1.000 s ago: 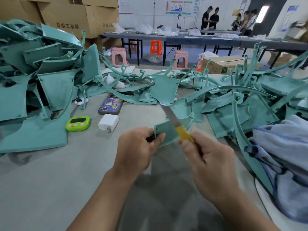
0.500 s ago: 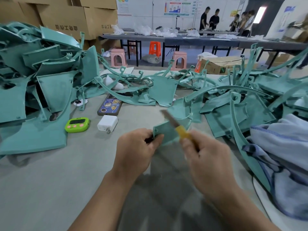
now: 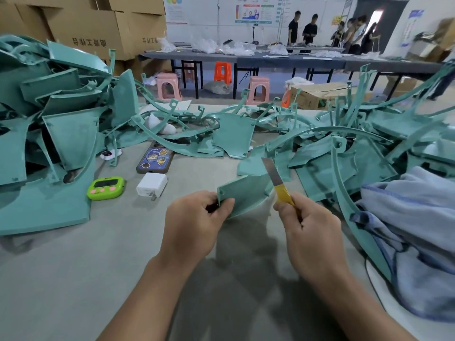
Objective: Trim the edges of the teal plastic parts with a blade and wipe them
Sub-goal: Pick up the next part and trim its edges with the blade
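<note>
2 hands, 1 teal part [image 3: 246, 195], 1 blade [image 3: 272, 172] — both held above the grey table [image 3: 73, 267].
The left hand [image 3: 194, 225] pinches the part's near-left corner; the right hand [image 3: 310, 232] grips the blade's yellow handle, tip up, at the part's right edge. Around them — 2 heaps of teal parts [image 3: 49, 134], 1 phone [image 3: 155, 159], 1 green timer [image 3: 105, 188], 1 white charger [image 3: 152, 184], 1 blue cloth [image 3: 418, 217].

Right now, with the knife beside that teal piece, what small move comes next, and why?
Probably draw the blade along the right edge of the teal part. The left hand grips the part by its left end, the right hand holds the yellow-handled blade beside that edge, and the blue cloth lies aside, so trimming seems unfinished.
</note>
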